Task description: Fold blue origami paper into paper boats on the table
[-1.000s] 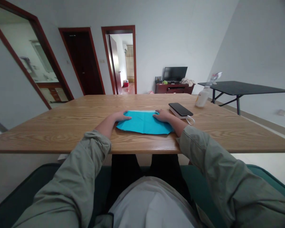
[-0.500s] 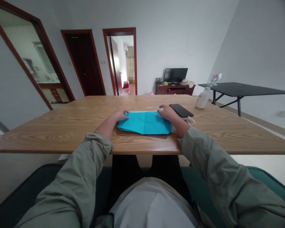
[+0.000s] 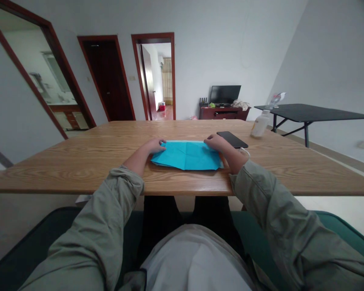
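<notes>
A bright blue sheet of paper (image 3: 186,155) lies folded near the table's front edge, creased down its middle, with pale layers showing along its far and lower edges. My left hand (image 3: 154,146) holds its upper left corner, thumb on top and fingers at the far edge. At the upper right, my right hand (image 3: 215,142) has its fingers bent over the far edge of the paper. Part of those fingertips is hidden from me.
A black phone (image 3: 232,140) with a white cable lies just beyond my right hand on the wooden table (image 3: 94,155). Farther right stands a translucent bottle (image 3: 260,124). A black folding table (image 3: 309,112) and a TV on a cabinet are in the background.
My right hand has slid slightly right along the paper's far edge. The left hand and the paper keep nearly the same place; the whole view has shifted a little.
</notes>
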`<state>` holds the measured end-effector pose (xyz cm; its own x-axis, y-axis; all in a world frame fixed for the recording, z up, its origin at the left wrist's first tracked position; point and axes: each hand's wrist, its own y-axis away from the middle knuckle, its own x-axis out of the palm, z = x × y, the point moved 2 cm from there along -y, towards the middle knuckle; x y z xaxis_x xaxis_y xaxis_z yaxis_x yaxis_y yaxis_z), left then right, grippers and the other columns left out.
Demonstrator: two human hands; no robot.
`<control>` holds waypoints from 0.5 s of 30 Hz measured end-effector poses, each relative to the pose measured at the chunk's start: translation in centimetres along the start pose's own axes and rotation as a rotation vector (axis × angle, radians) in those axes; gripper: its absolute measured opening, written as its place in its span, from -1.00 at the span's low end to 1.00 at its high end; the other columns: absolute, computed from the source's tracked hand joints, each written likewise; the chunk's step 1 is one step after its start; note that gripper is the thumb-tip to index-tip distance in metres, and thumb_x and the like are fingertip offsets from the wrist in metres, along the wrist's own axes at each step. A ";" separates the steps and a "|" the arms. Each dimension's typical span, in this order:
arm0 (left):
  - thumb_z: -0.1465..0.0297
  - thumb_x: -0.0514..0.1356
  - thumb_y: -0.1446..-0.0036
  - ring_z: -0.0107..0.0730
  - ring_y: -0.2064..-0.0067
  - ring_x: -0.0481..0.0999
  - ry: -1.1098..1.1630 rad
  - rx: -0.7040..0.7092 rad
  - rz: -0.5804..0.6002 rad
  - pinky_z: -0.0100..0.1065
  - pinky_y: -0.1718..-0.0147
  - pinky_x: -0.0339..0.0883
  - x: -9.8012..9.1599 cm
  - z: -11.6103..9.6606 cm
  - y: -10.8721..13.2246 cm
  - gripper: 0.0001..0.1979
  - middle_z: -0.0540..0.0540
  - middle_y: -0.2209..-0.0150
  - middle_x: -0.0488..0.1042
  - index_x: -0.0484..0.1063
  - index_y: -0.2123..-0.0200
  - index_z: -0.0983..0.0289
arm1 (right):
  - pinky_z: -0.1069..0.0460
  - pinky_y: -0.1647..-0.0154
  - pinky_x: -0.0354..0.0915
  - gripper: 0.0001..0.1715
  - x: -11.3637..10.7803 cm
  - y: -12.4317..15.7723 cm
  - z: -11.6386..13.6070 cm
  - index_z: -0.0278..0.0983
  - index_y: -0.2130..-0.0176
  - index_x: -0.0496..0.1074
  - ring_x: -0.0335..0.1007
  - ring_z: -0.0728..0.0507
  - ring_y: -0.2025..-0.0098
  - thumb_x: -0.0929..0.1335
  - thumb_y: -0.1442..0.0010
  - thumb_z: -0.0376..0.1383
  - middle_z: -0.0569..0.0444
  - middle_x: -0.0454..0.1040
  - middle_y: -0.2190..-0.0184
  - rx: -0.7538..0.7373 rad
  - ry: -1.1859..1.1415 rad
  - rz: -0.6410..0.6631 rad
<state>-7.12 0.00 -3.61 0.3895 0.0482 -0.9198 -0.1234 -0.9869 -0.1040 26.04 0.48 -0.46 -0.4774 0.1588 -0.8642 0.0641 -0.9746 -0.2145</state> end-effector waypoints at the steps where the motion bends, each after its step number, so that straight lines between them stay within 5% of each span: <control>1: 0.26 0.28 -0.03 -0.18 -0.01 0.52 0.008 0.003 0.006 -0.32 0.06 0.39 0.0 0.0 0.0 -0.45 0.22 -0.10 0.46 0.43 -0.12 0.22 | 0.01 0.15 0.31 -0.62 0.1 0.0 0.0 -0.43 0.17 0.56 0.48 -0.24 0.15 0.33 -0.11 -0.24 -0.25 0.56 0.13 -0.006 0.015 0.002; 6: 0.24 0.30 -0.01 -0.16 0.01 0.53 0.050 -0.006 0.019 -0.32 0.09 0.40 0.2 0.1 0.1 -0.43 0.24 -0.11 0.44 0.43 -0.12 0.24 | 0.02 0.23 0.30 -0.68 0.1 -0.4 -0.4 -0.34 0.22 0.54 0.45 -0.16 0.25 0.33 -0.09 -0.21 -0.12 0.56 0.24 0.029 -0.226 -0.094; 10: 0.23 0.31 -0.01 -0.15 0.02 0.53 0.056 -0.010 0.024 -0.31 0.10 0.40 0.3 0.2 0.2 -0.43 0.25 -0.11 0.45 0.43 -0.11 0.23 | 0.06 0.37 0.30 -0.70 -0.1 -0.3 -0.3 -0.27 0.22 0.47 0.41 -0.10 0.31 0.34 -0.03 -0.20 0.01 0.50 0.29 0.103 -0.664 -0.165; 15: 0.21 0.31 -0.01 -0.14 0.03 0.54 0.052 -0.013 0.034 -0.30 0.10 0.40 0.2 0.2 0.1 -0.43 0.25 -0.10 0.45 0.43 -0.11 0.23 | 0.08 0.42 0.33 -0.75 -0.3 0.1 1.0 -0.23 0.27 0.39 0.41 -0.05 0.31 0.36 0.03 -0.23 0.03 0.44 0.18 0.166 -1.221 -0.083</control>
<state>-7.22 -0.11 -3.91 0.4318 0.0069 -0.9019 -0.1254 -0.9898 -0.0676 25.29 0.16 0.25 -0.9856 0.0566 0.1592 -0.0749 -0.9909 -0.1116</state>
